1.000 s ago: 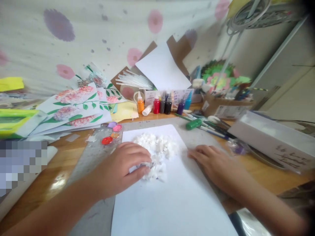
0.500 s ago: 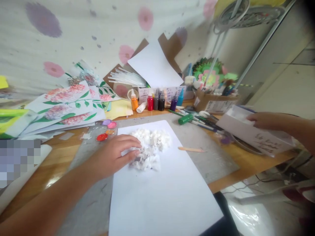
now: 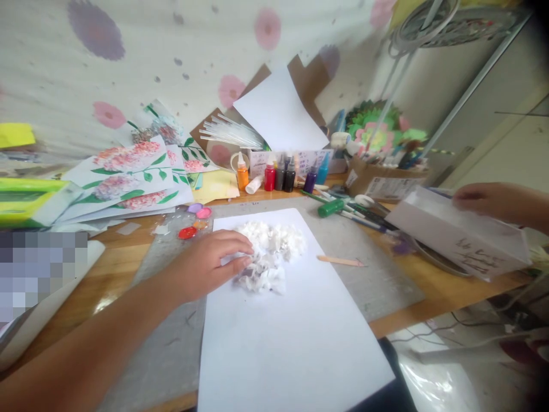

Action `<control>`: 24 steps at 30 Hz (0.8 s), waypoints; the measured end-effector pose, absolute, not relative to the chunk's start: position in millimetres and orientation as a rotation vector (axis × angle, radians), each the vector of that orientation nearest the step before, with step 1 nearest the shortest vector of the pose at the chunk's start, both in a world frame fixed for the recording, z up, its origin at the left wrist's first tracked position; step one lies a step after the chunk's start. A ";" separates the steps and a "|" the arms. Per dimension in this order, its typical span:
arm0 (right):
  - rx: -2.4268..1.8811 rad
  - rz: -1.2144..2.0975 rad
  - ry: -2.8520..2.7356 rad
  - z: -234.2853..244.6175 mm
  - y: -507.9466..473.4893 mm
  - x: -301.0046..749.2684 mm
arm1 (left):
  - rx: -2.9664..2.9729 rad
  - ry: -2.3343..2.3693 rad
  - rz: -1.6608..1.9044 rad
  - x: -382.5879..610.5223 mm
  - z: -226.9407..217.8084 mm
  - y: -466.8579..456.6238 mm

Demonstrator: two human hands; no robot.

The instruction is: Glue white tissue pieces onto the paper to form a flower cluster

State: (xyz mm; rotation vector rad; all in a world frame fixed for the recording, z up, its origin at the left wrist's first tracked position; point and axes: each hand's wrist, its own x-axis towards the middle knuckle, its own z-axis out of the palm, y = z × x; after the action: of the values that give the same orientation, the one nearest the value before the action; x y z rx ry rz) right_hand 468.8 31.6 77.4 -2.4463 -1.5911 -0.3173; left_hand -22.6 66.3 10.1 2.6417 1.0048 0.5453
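Observation:
My left hand (image 3: pixel 217 260) lies over the white sheet of paper (image 3: pixel 285 343), thumb and fingers apart. Its fingertips touch the left side of a heap of crumpled white tissue-like pieces (image 3: pixel 263 274), and nothing is gripped in them. Far to the right, my right hand (image 3: pixel 482 197) reaches over a long white box (image 3: pixel 463 234) with handwriting on its side. White material shows inside the box near this hand. The right fingertips are blurred and partly out of sight, so whether they hold anything is unclear.
A flat wooden stick (image 3: pixel 341 261) lies on the grey mat (image 3: pixel 171 332). Small paint pots (image 3: pixel 187 233) stand left of the paper. Paint bottles (image 3: pixel 269 175), a green bottle (image 3: pixel 330 208), brushes and a cardboard box (image 3: pixel 381 180) line the back. Flower pictures (image 3: pixel 128 171) lean at left.
The view has turned slightly left, shifting everything rightward in the picture. My right hand has lifted a little at the white box. My left hand stays by the crumpled pieces.

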 end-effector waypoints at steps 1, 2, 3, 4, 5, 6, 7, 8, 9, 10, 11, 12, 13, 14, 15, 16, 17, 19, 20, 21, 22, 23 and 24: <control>-2.474 -0.230 -1.597 79.7 30.9 468.2 | 2.649 1.003 0.553 -22.9 9.9 66.1; -2.502 -0.129 -1.604 82.4 30.3 467.3 | 2.659 1.000 0.563 -23.3 9.8 65.8; -2.525 -0.065 -1.585 85.4 29.8 466.0 | 2.671 0.998 0.574 -23.7 10.0 65.5; -2.543 -0.049 -1.549 88.8 29.6 464.1 | 2.684 0.995 0.586 -24.2 10.4 65.3; -2.559 -0.053 -1.512 92.5 29.7 461.1 | 2.699 0.988 0.601 -24.7 11.2 65.2; -2.565 -0.077 -1.486 96.3 30.2 456.8 | 2.715 0.979 0.619 -25.1 12.3 65.4; -2.558 -0.109 -1.480 99.9 31.2 450.7 | 2.730 0.972 0.641 -25.6 13.5 65.7; -2.533 -0.146 -1.495 103.1 32.9 442.3 | 2.738 0.970 0.673 -26.0 14.9 66.3; -2.478 -0.179 -1.543 105.5 35.1 431.2 | 2.736 0.978 0.710 -26.4 16.1 67.2; -2.403 -0.189 -1.614 106.9 37.7 417.1 | 2.722 0.996 0.751 -26.8 16.9 68.3; -2.303 -0.196 -1.682 107.0 40.4 399.8 | 2.698 1.020 0.791 -27.2 17.3 69.5; -2.183 -0.171 -1.786 105.6 42.8 379.6 | 2.664 1.049 0.823 -27.5 17.2 70.7; -2.055 -0.149 -1.908 102.7 44.6 357.2 | 2.629 1.072 0.844 -27.9 16.6 71.8; -1.905 -0.103 -2.017 98.4 45.6 333.4 | 2.601 1.085 0.852 -28.2 15.6 72.7; -1.780 -0.022 -2.083 92.7 45.6 309.3 | 2.579 1.089 0.846 -28.5 14.6 73.2; -1.674 0.094 -2.134 86.0 44.4 286.1 | 2.566 1.086 0.835 -28.7 13.7 73.2; -1.556 0.186 -2.134 78.6 42.2 264.9 | 2.562 1.077 0.822 -28.8 13.2 72.6; -1.356 0.339 -2.232 63.4 35.0 232.0 | 2.593 1.022 0.785 -28.3 13.9 69.1; -1.301 0.394 -2.282 56.2 30.5 221.1 | 2.632 0.969 0.758 -27.3 14.8 66.2; -1.282 0.460 -2.323 49.7 25.7 213.9 | 2.682 0.902 0.717 -25.7 15.9 62.8; -1.290 0.536 -2.354 43.8 20.8 210.0 | 2.743 0.813 0.673 -23.4 16.8 59.0; -1.316 0.610 -2.369 38.9 16.0 208.5 | 2.801 0.737 0.600 -20.6 17.3 55.2; -1.352 0.678 -2.375 34.7 11.5 208.7 | 2.845 0.695 0.534 -17.2 17.2 51.4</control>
State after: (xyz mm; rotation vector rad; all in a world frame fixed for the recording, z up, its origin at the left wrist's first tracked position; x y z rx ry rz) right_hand 208.7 11.5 34.7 -1.3515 -2.3752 0.6781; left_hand -17.2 51.4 17.2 2.8446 0.6950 0.5342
